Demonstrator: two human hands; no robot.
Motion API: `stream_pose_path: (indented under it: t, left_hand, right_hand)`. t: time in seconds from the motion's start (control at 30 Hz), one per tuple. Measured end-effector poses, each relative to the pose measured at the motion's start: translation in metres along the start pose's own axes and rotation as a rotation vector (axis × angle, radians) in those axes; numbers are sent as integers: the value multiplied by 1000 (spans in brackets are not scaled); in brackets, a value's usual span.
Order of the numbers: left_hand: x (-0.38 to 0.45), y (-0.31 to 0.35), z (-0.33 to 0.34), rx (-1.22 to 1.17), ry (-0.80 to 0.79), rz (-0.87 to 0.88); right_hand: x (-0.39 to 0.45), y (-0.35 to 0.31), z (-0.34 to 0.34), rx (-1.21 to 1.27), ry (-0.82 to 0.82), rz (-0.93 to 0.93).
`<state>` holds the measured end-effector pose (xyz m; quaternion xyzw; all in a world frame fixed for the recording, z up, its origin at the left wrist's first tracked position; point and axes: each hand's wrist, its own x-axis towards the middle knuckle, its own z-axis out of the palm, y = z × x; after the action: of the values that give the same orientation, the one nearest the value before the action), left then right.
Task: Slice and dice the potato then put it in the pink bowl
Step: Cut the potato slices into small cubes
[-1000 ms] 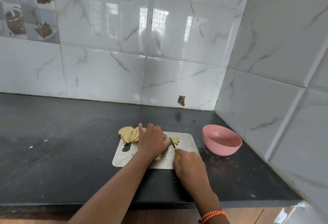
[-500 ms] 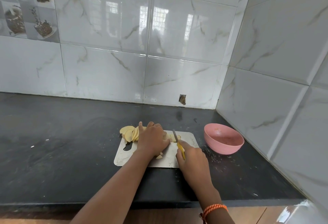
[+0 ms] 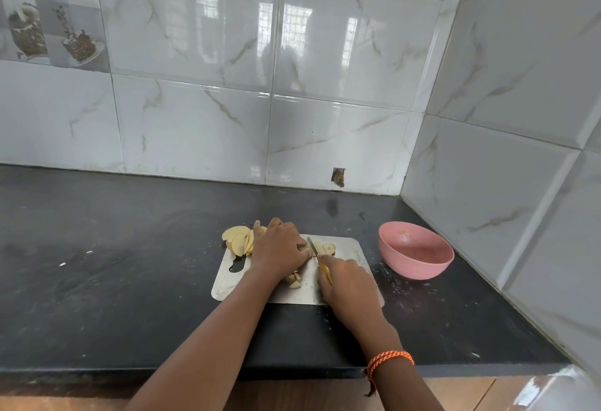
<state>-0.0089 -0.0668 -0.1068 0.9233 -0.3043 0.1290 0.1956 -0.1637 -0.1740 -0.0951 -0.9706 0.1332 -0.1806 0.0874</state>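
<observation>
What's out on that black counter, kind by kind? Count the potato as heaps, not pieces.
Pink plastic bowl: 1
Pale rectangular cutting board: 1
Yellow-handled knife, gripped by the right hand: 1
Potato heaps: 3, namely fanned slices, the batch under the left hand by the blade, and small dice
Total: 6

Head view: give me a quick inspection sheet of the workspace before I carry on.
Surface: black counter, flecked with crumbs.
Job's things: cutting board; potato slices fanned at its far-left corner; diced pieces on board; pink bowl right of board, no potato visible inside.
Clutter: nothing seen.
Grips: left hand holds down potato; right hand grips knife.
Cables: nothing seen.
Surroundings: tiled walls, corner.
</observation>
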Motion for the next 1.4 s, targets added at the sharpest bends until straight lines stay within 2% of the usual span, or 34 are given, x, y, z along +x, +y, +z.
stream_pose_path:
  t: [0.13,0.53,0.73,0.93,1.17,1.4]
  left_hand:
    - [0,3,2,28,12,-14]
    - [-1,4,4,25,43,-61]
    - [-2,3,-4,-5,6,-29]
    - [-3,-5,-14,-51,58,-35]
    - [-4,-6,-14,-43,81,-20]
    - [-4,-3,-10,-28,66,-51]
  right_hand:
    - [0,-4,-3,10,-21,1]
    - [-48,10,-5,113,51,18]
    - [-27,1,-8,186,171,39]
    - [-6,-5,-4,150,77,6]
    - [-7,-1,-3,172,134,-17]
    - [-5,-3,5,128,36,-11]
